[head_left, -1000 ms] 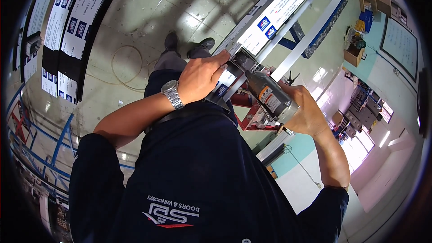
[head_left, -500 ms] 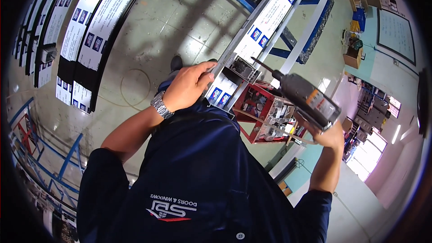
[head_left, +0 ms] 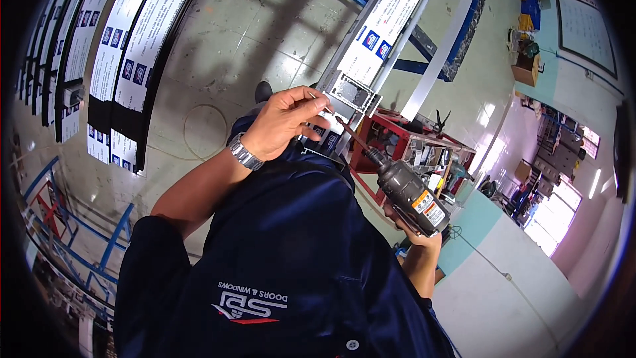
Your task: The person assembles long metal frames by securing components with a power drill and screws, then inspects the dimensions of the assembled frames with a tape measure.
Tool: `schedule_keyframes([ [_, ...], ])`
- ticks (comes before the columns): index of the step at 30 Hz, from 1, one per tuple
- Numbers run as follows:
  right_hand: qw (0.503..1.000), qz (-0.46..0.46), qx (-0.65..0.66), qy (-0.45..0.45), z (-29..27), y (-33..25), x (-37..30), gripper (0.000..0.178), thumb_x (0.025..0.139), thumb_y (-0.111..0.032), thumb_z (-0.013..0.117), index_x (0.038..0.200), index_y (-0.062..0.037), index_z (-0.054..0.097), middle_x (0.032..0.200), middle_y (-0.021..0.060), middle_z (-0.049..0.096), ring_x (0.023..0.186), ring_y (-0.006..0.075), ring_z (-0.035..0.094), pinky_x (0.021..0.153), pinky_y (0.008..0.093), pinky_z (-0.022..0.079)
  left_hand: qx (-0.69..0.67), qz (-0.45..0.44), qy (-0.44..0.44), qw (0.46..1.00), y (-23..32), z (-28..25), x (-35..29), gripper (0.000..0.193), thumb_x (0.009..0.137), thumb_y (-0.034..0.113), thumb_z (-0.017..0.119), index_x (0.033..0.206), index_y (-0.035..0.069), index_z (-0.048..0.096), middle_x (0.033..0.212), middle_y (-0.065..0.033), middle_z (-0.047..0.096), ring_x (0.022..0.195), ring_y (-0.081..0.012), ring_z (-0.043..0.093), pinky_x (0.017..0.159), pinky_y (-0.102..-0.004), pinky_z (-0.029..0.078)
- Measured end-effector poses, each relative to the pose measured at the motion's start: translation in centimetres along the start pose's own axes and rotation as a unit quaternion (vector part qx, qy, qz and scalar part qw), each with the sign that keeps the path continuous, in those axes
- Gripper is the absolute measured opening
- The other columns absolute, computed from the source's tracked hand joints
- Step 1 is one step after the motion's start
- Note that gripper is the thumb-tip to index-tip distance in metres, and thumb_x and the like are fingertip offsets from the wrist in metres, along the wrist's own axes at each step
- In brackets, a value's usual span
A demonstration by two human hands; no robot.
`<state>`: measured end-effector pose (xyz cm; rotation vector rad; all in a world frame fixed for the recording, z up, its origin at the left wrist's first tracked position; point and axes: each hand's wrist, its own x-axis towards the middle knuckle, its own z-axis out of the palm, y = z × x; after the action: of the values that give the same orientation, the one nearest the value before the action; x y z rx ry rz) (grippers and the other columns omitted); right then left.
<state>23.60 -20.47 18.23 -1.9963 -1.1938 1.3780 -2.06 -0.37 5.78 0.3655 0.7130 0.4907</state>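
Note:
My left hand [head_left: 283, 122] pinches a thin screw [head_left: 329, 111] between thumb and fingertips, just over a metal profile. In my right hand [head_left: 419, 229] is a dark grey power screwdriver [head_left: 409, 193], held by its grip. Its long bit [head_left: 354, 134] points up and left, with the tip close to the screw; whether they touch I cannot tell. Beneath my hands, a long profile [head_left: 379, 33] covered in white and blue printed film runs away to the upper right. A short, hollow profile piece [head_left: 354, 93] sits across it, its open end facing up.
A red trolley [head_left: 391, 126] holding tools and small parts stands right of the profile. Blue trestles [head_left: 430, 59] support the work. More film-covered profiles [head_left: 149, 46] lean at the left, above a blue metal rack [head_left: 99, 252]. A thin hose [head_left: 189, 142] loops on the tiled floor.
My right hand has brought the screwdriver down and left, its bit now near my left fingertips. My left hand has left the profile's edge and turned, with a screw showing in its fingers.

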Motion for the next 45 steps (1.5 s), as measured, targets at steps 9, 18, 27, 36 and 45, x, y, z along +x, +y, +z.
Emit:
schedule_keyframes([
  [9, 0.999, -0.030, -0.040, 0.019, 1.1, -1.6, 0.0, 0.032, 0.075, -0.013, 0.081, 0.104, -0.0073, 0.069, 0.098, 0.0087, 0.069, 0.091, 0.0294, 0.063, 0.085, 0.0388, 0.045, -0.157, -0.099, -0.009, 0.983, -1.2, 0.9, 1.4, 0.014, 0.098, 0.017, 0.057, 0.105, 0.005, 0.061, 0.106, -0.0144, 0.068, 0.096, -0.0222, 0.069, 0.080, -0.0344, 0.059],
  [18, 0.997, -0.020, -0.075, 0.011, 0.3, -1.2, -0.3, 0.033, 0.076, -0.014, 0.080, 0.106, -0.0086, 0.069, 0.101, 0.0080, 0.070, 0.092, 0.0304, 0.064, 0.085, 0.0402, 0.045, -0.136, -0.104, -0.008, 0.985, -1.5, 1.6, 1.7, 0.013, 0.097, 0.017, 0.059, 0.102, 0.005, 0.062, 0.102, -0.0133, 0.069, 0.090, -0.0186, 0.069, 0.078, -0.0306, 0.060],
  [27, 0.997, 0.061, -0.041, 0.024, -1.2, -3.2, 1.0, 0.022, 0.084, -0.014, 0.074, 0.105, -0.0060, 0.070, 0.077, 0.0040, 0.068, 0.072, 0.0190, 0.067, 0.067, 0.0326, 0.053, -0.183, -0.108, -0.001, 0.977, -3.2, 3.3, 3.8, 0.016, 0.097, 0.019, 0.060, 0.103, 0.005, 0.062, 0.102, -0.0098, 0.068, 0.094, -0.0191, 0.067, 0.084, -0.0348, 0.058],
  [36, 0.973, 0.000, -0.229, 0.017, -1.1, -7.4, 5.5, 0.013, 0.082, -0.016, 0.072, 0.091, -0.0067, 0.071, 0.079, 0.0092, 0.070, 0.070, 0.0284, 0.067, 0.067, 0.0346, 0.052, -0.256, -0.124, -0.023, 0.959, -4.8, 4.7, 7.0, 0.027, 0.103, 0.026, 0.047, 0.110, 0.002, 0.057, 0.108, -0.0125, 0.067, 0.102, -0.0231, 0.066, 0.087, -0.0342, 0.056],
  [45, 0.936, -0.074, -0.342, -0.039, -2.6, -9.9, 8.7, 0.026, 0.078, -0.011, 0.071, 0.103, -0.0043, 0.068, 0.090, 0.0149, 0.069, 0.082, 0.0339, 0.067, 0.077, 0.0375, 0.053, -0.289, -0.109, -0.023, 0.951, -4.5, 4.8, 7.2, 0.029, 0.105, 0.025, 0.040, 0.109, 0.001, 0.057, 0.104, -0.0137, 0.067, 0.095, -0.0231, 0.068, 0.085, -0.0339, 0.057],
])
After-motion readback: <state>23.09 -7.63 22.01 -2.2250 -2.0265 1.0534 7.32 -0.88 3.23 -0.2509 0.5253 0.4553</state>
